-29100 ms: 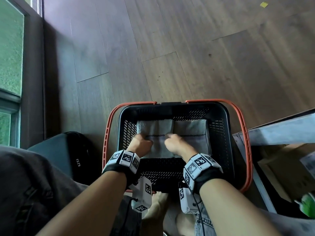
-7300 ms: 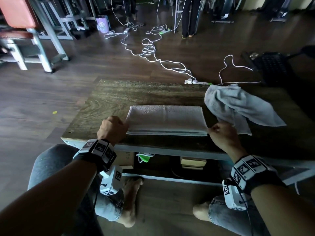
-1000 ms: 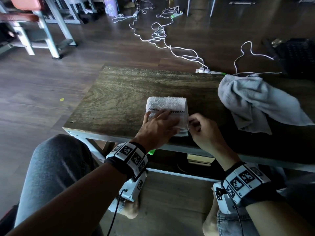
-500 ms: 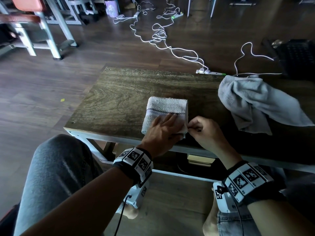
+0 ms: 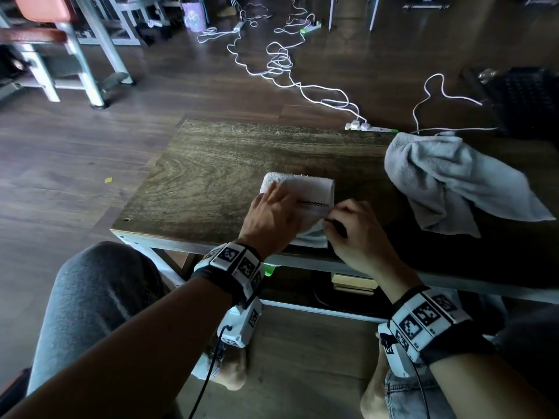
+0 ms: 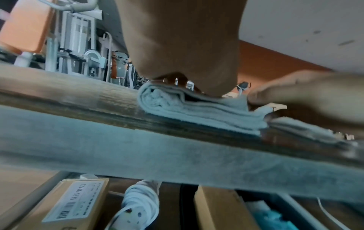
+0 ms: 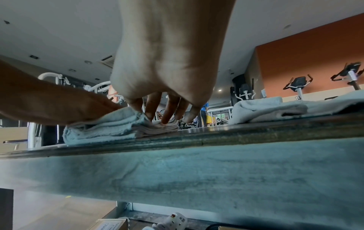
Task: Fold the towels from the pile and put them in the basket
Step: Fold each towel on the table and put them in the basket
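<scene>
The left hand [image 5: 273,214] lies flat with straight fingers on top of the folded towel [image 5: 305,189], pressing it on the wooden counter [image 5: 211,164] near its front edge. The right hand [image 5: 352,229] is just beside it, its curled fingers [image 7: 167,109] pinching the right edge of the same towel. An unfolded grey towel [image 5: 447,176] lies crumpled further right on the counter.
</scene>
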Available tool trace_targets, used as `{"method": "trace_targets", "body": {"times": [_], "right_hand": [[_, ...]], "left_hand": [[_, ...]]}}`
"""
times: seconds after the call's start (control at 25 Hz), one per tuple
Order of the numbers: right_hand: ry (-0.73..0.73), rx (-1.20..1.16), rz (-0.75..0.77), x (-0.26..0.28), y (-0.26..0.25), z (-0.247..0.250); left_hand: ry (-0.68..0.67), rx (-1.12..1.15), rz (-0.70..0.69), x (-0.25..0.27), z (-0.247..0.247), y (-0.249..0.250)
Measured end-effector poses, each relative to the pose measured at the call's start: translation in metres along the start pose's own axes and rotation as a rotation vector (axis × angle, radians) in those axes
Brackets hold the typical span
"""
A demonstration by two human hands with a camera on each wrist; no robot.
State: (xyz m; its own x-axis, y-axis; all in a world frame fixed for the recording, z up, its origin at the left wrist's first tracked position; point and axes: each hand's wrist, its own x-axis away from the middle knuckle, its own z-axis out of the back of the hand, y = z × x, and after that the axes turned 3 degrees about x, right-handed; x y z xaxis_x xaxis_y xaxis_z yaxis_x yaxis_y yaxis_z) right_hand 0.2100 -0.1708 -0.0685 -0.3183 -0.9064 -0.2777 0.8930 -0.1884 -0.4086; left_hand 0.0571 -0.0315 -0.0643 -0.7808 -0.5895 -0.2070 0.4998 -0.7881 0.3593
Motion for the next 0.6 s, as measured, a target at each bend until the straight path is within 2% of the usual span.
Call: {"method": "trace_targets", "body": {"times": [0.08, 0.2, 0.28, 0.36, 0.48, 0.52, 0.6], "right_hand": [[0.092, 0.028, -0.016, -0.006, -0.007, 0.002], [0.238, -0.018, 0.055, -0.015, -0.025, -0.002], [0.173, -0.090, 0.082, -0.019, -0.034, -0.014], [0.042, -0.194, 0.003, -0.019, -0.036, -0.027], [-0.046, -0.158, -0.001, -0.021, -0.025, -0.036], [-0.048, -0.115, 0.020, -0.023, -0.022, -0.037], [-0.044, -0.034, 0.056, -0.023, -0.021, -0.038]], "left_hand": [[-0.110, -0.172, 0.015, 0.010, -0.011, 0.001], [-0.128, -0.193, -0.042, 0.024, -0.014, 0.018], [-0.159, -0.131, -0.039, 0.032, -0.013, 0.030], [-0.144, -0.012, -0.021, 0.030, -0.005, 0.034], [0.041, 0.355, 0.049, 0.001, 0.011, 0.020], [0.081, 0.404, 0.070, -0.010, 0.015, 0.014], [0.057, 0.293, 0.083, -0.017, 0.010, 0.012]]}}
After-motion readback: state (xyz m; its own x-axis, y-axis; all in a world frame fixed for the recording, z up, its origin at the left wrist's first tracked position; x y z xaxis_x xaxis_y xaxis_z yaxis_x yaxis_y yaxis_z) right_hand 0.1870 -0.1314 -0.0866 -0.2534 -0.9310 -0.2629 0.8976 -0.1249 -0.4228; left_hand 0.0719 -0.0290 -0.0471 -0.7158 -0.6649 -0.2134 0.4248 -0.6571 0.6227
